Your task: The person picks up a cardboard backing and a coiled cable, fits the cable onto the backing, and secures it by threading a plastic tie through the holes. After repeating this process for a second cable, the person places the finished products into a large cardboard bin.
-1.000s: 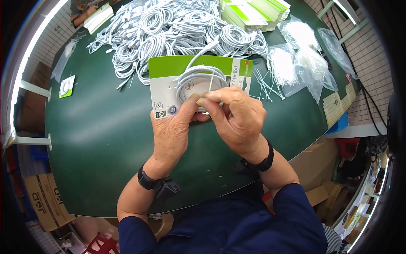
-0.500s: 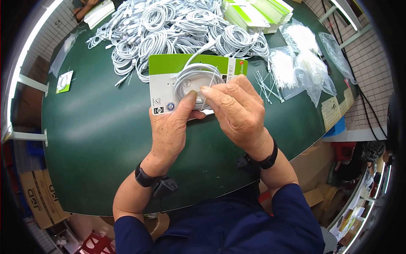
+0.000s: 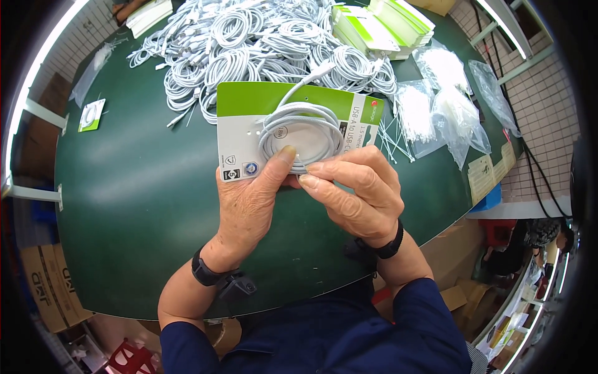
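Observation:
My left hand (image 3: 249, 196) grips a green and white packaging card (image 3: 242, 134) from below, its thumb pressed on a coiled pale grey cable (image 3: 302, 114) lying against the card. One plug end (image 3: 322, 68) of that cable sticks up past the card's top edge. At the coil's lower edge, the thumb and forefinger of my right hand (image 3: 361, 190) are pinched together. A thin white cable tie (image 3: 298, 158) shows beside those fingertips; most of it is hidden.
A large heap of coiled cables (image 3: 233, 37) covers the far side of the green table (image 3: 137, 212). Stacked cards (image 3: 398, 31) stand to its right, near bags of white cable ties (image 3: 416, 112) and loose ties (image 3: 391, 140). A small carded cable (image 3: 91, 116) lies left.
My right hand has moved down and slightly right, from across the coil to its lower edge. More of the card and coil shows now. The left hand keeps its grip.

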The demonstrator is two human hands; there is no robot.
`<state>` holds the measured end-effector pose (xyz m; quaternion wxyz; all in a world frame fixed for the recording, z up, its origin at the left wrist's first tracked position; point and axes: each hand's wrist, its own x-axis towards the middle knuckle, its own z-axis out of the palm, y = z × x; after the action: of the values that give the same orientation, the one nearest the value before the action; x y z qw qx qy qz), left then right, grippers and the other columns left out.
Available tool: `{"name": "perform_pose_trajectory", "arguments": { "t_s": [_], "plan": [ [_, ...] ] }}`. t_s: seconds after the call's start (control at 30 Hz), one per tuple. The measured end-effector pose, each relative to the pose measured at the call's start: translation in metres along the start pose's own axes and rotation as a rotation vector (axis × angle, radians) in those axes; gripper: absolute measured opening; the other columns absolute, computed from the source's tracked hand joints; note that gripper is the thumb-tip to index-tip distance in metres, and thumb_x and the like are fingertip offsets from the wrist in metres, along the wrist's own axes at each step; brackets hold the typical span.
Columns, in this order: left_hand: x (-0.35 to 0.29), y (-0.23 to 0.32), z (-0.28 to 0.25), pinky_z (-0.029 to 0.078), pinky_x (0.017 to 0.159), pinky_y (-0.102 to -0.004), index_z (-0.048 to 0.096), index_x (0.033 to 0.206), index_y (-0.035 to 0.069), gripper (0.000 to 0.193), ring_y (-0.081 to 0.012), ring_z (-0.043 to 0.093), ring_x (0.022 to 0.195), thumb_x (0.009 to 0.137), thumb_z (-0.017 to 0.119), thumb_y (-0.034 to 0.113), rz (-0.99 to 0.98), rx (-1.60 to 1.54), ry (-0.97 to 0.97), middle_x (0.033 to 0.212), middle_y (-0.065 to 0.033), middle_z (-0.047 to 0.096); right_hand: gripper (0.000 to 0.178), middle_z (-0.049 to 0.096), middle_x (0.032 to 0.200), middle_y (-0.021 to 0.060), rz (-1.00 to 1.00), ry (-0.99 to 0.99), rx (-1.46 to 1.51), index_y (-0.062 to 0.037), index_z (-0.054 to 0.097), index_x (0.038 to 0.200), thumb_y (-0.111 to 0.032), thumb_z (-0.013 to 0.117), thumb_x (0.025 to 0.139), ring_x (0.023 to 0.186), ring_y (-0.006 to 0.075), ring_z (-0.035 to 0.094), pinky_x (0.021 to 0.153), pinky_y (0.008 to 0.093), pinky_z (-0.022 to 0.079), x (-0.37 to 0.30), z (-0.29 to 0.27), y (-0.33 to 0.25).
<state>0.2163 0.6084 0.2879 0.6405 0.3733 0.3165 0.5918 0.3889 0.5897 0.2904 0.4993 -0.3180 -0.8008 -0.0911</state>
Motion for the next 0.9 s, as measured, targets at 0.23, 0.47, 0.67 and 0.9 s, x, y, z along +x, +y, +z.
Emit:
{"name": "perform_pose_trajectory", "arguments": {
  "t_s": [0.23, 0.47, 0.67, 0.9],
  "plan": [
    [0.0012, 0.0001, -0.0012, 0.061, 0.066, -0.0279, 0.060, 0.130, -0.003, 0.035, -0.0154, 0.070, 0.085, 0.097, 0.070, 0.003, -0.007, 0.007, 0.002, 0.112, -0.0117, 0.070, 0.036, 0.072, 0.099, 0.0022, 0.024, 0.020, -0.039, -0.0110, 0.078, 0.103, 0.002, 0.088, 0.071, 0.078, 0.0193, 0.064, 0.061, 0.0286, 0.052, -0.0015, 0.0008, -0.0008],
    [0.0022, -0.0016, -0.0018, 0.060, 0.066, -0.0276, 0.060, 0.130, -0.003, 0.034, -0.0147, 0.069, 0.084, 0.097, 0.070, 0.003, 0.009, 0.004, 0.002, 0.111, -0.0111, 0.070, 0.035, 0.073, 0.097, 0.0023, 0.021, 0.031, -0.039, -0.0093, 0.078, 0.102, 0.002, 0.088, 0.071, 0.077, 0.0193, 0.064, 0.061, 0.0286, 0.051, -0.0002, 0.0035, 0.0002],
    [0.0024, -0.0031, -0.0029, 0.060, 0.067, -0.0271, 0.060, 0.130, -0.003, 0.035, -0.0142, 0.069, 0.086, 0.098, 0.070, 0.004, 0.008, 0.024, 0.008, 0.112, -0.0104, 0.070, 0.034, 0.074, 0.097, 0.0027, 0.002, 0.024, -0.033, -0.0084, 0.078, 0.101, 0.003, 0.088, 0.070, 0.076, 0.0194, 0.064, 0.061, 0.0285, 0.052, 0.0004, 0.0039, -0.0005],
    [0.0022, -0.0033, -0.0023, 0.061, 0.069, -0.0269, 0.060, 0.131, -0.003, 0.036, -0.0144, 0.070, 0.090, 0.097, 0.071, 0.004, 0.020, 0.013, 0.018, 0.114, -0.0102, 0.070, 0.036, 0.075, 0.097, 0.0030, -0.007, 0.001, -0.032, -0.0082, 0.079, 0.102, 0.003, 0.087, 0.069, 0.075, 0.0191, 0.064, 0.061, 0.0283, 0.052, -0.0005, 0.0053, -0.0022]
  ]
}}
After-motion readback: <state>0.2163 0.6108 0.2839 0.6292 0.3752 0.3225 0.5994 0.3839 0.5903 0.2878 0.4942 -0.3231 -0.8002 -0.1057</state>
